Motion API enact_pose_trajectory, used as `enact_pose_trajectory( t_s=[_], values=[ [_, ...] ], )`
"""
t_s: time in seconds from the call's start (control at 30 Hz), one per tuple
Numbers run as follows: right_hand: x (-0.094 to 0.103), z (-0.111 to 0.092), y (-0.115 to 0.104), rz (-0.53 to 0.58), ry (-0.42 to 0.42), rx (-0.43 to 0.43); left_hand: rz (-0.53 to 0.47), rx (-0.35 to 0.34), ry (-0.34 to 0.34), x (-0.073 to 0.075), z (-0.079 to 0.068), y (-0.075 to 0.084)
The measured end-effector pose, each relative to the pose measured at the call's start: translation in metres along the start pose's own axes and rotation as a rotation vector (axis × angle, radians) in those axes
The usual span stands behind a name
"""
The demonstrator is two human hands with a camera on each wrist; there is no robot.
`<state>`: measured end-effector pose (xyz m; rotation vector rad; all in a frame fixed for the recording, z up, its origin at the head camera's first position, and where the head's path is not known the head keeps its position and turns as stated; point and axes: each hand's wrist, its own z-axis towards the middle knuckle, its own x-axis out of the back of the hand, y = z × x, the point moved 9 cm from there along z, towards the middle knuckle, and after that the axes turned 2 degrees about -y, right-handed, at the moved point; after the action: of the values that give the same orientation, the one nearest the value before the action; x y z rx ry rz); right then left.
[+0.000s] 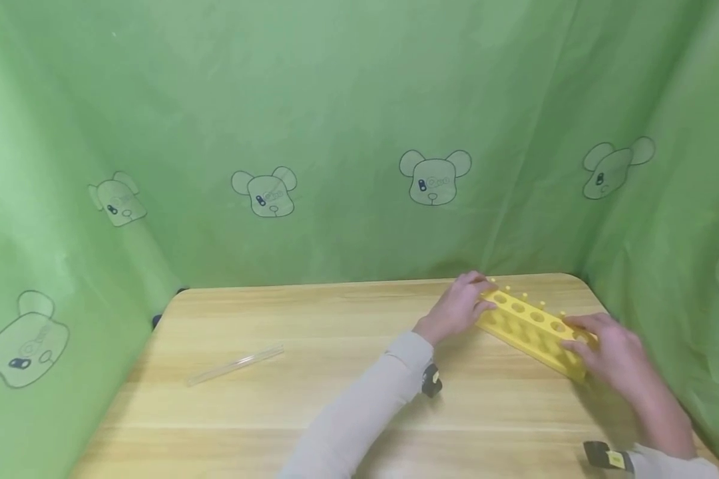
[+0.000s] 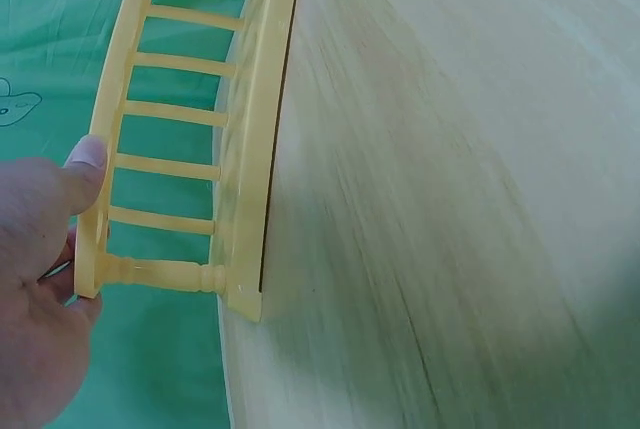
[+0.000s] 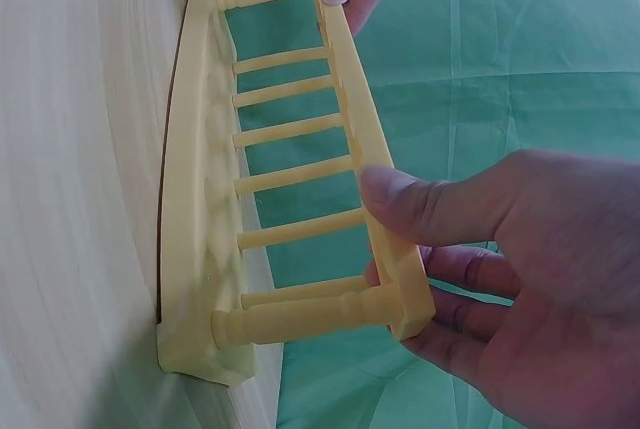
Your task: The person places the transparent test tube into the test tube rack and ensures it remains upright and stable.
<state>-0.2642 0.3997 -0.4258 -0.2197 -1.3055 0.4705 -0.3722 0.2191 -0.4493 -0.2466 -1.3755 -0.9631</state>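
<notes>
A yellow test tube rack [image 1: 528, 313], with a row of round holes in its top plate and short pegs along its far side, stands at a slant on the right of the table. My left hand [image 1: 458, 303] pinches the top plate at its far-left end, thumb in front. At the near-right end, my right hand [image 1: 617, 356] grips the same plate. In the right wrist view its thumb lies on one side of the plate [image 3: 355, 99], fingers on the other. The base [image 2: 262, 129] sits at the tabletop; whether it touches all along, I cannot tell.
A clear, thin tube [image 1: 236, 364] lies slanted on the left part of the wooden table [image 1: 311, 412]. Green curtains [image 1: 347, 100] with bear-head prints stand behind the table and on both sides. The rack is close to the right-hand curtain.
</notes>
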Motion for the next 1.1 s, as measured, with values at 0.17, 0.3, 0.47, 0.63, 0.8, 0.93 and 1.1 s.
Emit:
enact_pose_trajectory(
  t_s=[0.17,0.3,0.47,0.63,0.8,0.93,1.1],
  values=[
    [0.001,0.003,-0.004,0.001,0.004,0.020,0.004,0.026,-0.017,0.006,-0.001,0.000],
    [0.002,0.006,-0.007,0.004,0.004,0.029,0.012,0.041,-0.025,0.011,-0.001,-0.001],
    [0.002,0.012,-0.012,0.016,0.018,0.056,0.040,0.061,-0.007,0.016,-0.003,-0.006],
    [0.000,0.017,-0.016,0.017,0.022,0.078,0.050,0.076,-0.004,0.020,-0.009,-0.011],
    [-0.006,0.020,-0.017,0.018,-0.020,0.067,0.048,0.081,-0.012,0.022,-0.016,-0.014],
    [-0.010,0.021,-0.020,0.015,-0.045,0.058,0.028,0.088,-0.002,0.022,-0.021,-0.018],
    [-0.012,0.024,-0.022,0.012,-0.038,0.065,0.021,0.095,0.018,0.023,-0.024,-0.022]
  ],
)
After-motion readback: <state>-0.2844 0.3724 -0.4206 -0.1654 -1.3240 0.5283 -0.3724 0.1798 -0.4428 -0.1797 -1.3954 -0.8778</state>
